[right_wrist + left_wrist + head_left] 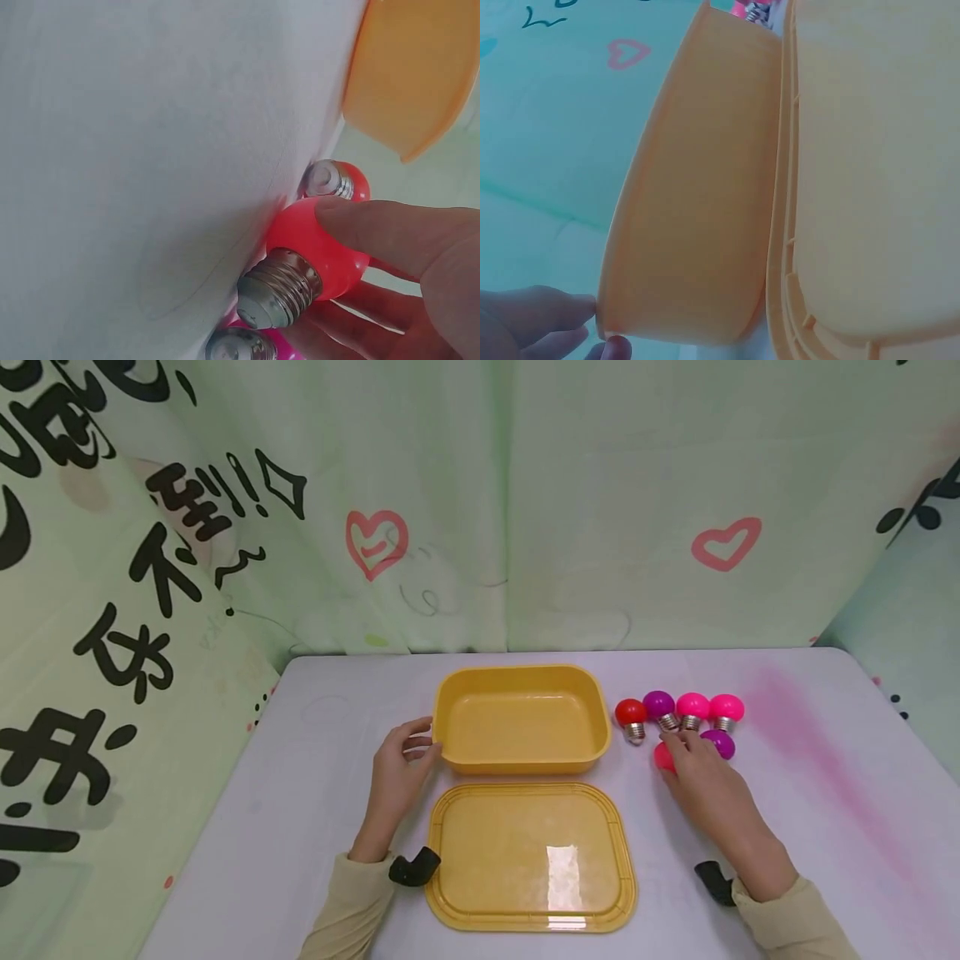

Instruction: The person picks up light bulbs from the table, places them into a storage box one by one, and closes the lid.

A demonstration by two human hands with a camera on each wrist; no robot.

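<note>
My left hand (400, 774) grips the left rim of a deep yellow plastic box (521, 727), thumb and fingertips at its corner in the left wrist view. Over on the right, my right hand (708, 793) holds a round pinkish-red light bulb (315, 244) between thumb and fingers, its silver screw base left uncovered. Around that hand lie a red bulb (631, 711), two pink bulbs (692, 705) and two purple bulbs (658, 704). The lower purple one is partly hidden by the fingers.
A yellow lid (517, 843) with a ridged rim lies flat in front of the box. Both rest on a white-covered table (300, 827) with a pink smear at right. Pale green curtains (600, 527) hang behind and at the sides.
</note>
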